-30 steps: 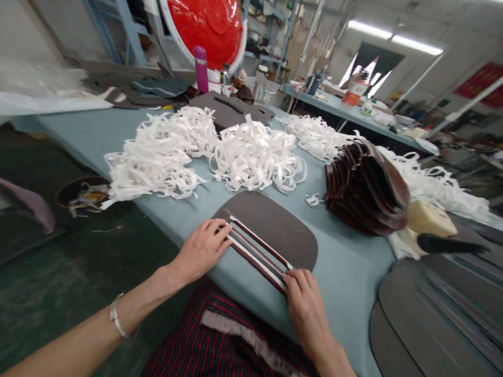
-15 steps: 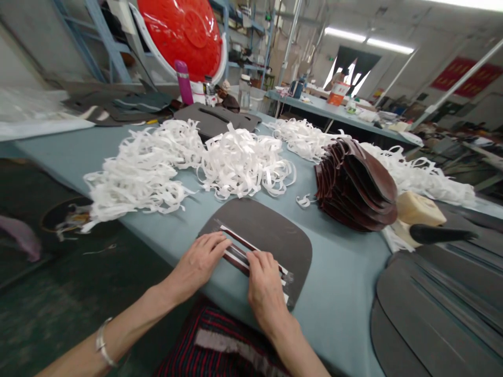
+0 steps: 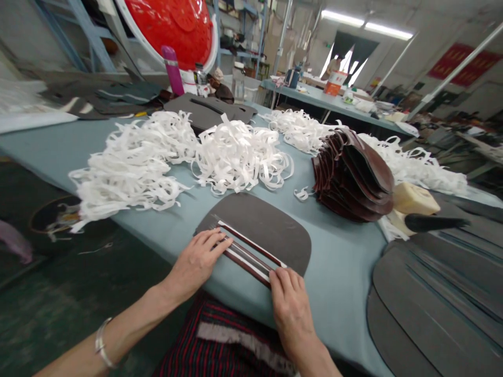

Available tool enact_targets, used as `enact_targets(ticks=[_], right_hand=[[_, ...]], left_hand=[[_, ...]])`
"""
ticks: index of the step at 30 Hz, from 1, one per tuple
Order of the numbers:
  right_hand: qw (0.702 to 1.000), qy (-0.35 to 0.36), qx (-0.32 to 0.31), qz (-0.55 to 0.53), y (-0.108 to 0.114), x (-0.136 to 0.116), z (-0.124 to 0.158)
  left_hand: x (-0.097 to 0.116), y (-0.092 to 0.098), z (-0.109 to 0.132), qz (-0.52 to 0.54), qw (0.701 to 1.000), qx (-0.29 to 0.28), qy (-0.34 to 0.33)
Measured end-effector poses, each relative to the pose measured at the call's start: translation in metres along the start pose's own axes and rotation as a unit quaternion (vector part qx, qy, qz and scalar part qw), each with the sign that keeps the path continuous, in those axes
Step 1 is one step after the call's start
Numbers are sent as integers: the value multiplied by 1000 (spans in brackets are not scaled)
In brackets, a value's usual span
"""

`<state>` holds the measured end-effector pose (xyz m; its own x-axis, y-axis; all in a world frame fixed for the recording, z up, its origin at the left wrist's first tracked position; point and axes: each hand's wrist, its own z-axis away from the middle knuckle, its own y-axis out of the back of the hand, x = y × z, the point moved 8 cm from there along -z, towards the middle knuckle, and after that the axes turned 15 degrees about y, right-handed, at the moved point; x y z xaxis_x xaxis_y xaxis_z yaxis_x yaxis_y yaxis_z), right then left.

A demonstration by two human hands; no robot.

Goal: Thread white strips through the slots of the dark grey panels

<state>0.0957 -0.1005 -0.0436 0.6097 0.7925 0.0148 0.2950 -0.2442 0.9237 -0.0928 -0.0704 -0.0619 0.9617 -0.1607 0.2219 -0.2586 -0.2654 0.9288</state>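
Note:
A dark grey rounded panel (image 3: 259, 214) lies on the blue-green tabletop, with a long slot cut through it. Brown strips (image 3: 245, 260) with white tape along them border the slot. At the slot's left end, my left hand (image 3: 200, 259) presses its fingers and thumb together on the near strip. My right hand (image 3: 291, 296) has its thumb and bent fingers closed on that strip's right end. Under both hands the strip's ends are hidden. Between the hands the strip lies straight and uncovered.
Piles of white tape (image 3: 239, 157) lie beyond the panel. To the right stand stacked brown leather pieces (image 3: 353, 178), a yellowish block (image 3: 415, 199), a black-handled tool (image 3: 436, 222) and stacked grey panels (image 3: 428, 293). A purple bottle (image 3: 172, 70) stands at the back.
My right hand has slid right along the strip to its end, baring more of it. My left hand stays near the left end. The view has shifted slightly.

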Motion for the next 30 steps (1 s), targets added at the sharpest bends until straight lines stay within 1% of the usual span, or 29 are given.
enact_targets(ticks=[2,4,7,11,15,19,22,25,28,30], right_hand=[[998,-34,29,-53,9,11,13],[992,-61,60,-95,13,18,18],[989,-54,76,-112,12,19,16],[995,-22,66,-74,11,13,16],[999,26,4,-23,8,3,18],[999,20,-26,-13,4,5,17],[999,19,-49,-6,-1,6,15],[999,-5,-51,-5,-2,9,17],[998,-66,-16,-7,3,18,26],[996,-88,2,-4,5,22,31]], left_hand=[[0,1,1,6,1000,7,-4],[1,2,1,11,1000,9,-5],[3,4,2,12,1000,7,-2],[4,6,2,17,1000,18,-3],[4,4,2,15,1000,17,-1],[2,0,1,7,1000,-2,4],[2,-1,1,6,1000,-5,6],[3,0,1,11,1000,-3,3],[4,2,0,15,1000,-5,-1],[4,2,0,16,1000,-5,0]])
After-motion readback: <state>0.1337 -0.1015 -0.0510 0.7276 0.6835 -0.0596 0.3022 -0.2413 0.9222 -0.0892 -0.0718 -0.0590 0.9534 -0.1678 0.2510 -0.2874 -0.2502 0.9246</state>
